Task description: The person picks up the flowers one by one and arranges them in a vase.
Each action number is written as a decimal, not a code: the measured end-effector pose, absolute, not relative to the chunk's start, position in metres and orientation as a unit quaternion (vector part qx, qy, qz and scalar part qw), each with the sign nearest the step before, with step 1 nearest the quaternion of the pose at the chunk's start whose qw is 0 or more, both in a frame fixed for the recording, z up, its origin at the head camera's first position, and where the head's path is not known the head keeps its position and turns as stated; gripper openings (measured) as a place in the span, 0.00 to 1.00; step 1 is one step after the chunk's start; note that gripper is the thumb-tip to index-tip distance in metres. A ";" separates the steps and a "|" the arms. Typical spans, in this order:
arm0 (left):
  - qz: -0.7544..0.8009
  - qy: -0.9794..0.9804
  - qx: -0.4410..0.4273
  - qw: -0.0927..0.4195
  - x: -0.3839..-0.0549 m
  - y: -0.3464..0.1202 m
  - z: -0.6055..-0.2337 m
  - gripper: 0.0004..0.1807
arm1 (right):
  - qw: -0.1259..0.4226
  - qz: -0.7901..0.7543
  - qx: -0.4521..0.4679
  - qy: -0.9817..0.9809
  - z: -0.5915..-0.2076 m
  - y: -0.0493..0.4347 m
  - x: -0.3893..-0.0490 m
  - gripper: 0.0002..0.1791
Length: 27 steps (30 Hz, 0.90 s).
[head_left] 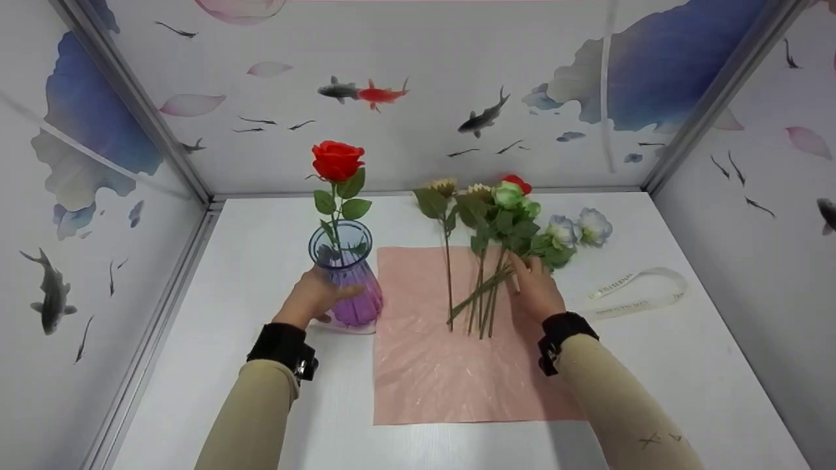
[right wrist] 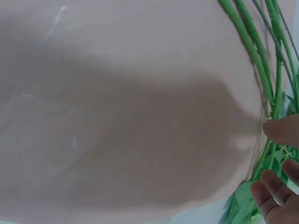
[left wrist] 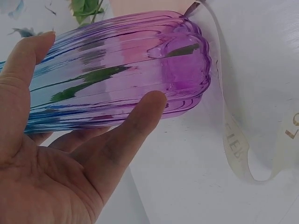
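A ribbed glass vase (head_left: 356, 300), blue at the rim and purple to pink below, stands at the left edge of the pink sheet with a red rose (head_left: 337, 160) upright in it. Around its body my left hand (head_left: 313, 297) holds on, thumb and fingers on opposite sides in the left wrist view. My right hand (head_left: 537, 287) is beside the crossed green stems (head_left: 486, 290) of a flower bunch. In the right wrist view its thumb comes up against the stems, fingers (right wrist: 264, 198) apart from the thumb; whether it presses them is unclear.
Under the stems lies a pink wrapping sheet (head_left: 450, 385). The bunch has yellowish flower heads (head_left: 443, 187), a green bloom (head_left: 507, 195) and pale blue flowers (head_left: 594, 227). A white lettered ribbon (head_left: 653, 303) lies at the right. Printed wall panels enclose the white table (head_left: 261, 238).
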<state>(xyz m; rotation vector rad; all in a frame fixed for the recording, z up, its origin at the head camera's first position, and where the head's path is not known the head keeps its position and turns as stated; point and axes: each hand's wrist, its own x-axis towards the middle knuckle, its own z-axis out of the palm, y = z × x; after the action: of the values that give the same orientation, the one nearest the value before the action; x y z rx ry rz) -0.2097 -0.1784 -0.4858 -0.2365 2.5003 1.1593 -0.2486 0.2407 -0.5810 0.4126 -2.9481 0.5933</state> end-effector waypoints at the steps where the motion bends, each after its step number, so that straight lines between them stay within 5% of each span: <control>1: 0.412 0.888 -0.082 0.186 -0.210 -0.178 -0.486 0.47 | 0.054 0.190 0.135 -0.971 -0.584 0.242 -0.248 0.37; 16: 0.417 0.886 -0.085 0.187 -0.210 -0.178 -0.488 0.47 | 0.001 0.156 0.135 -0.978 -0.598 0.251 -0.248 0.40; 27: 0.418 0.885 -0.087 0.186 -0.210 -0.178 -0.488 0.47 | -0.096 0.155 0.108 -0.977 -0.592 0.251 -0.247 0.36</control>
<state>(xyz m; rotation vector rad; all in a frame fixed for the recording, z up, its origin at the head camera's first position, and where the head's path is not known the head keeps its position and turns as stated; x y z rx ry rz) -0.2100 -0.1781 -0.4877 -0.2465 2.4931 1.1770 -0.2466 0.2511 -0.5917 0.3629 -3.2727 0.5207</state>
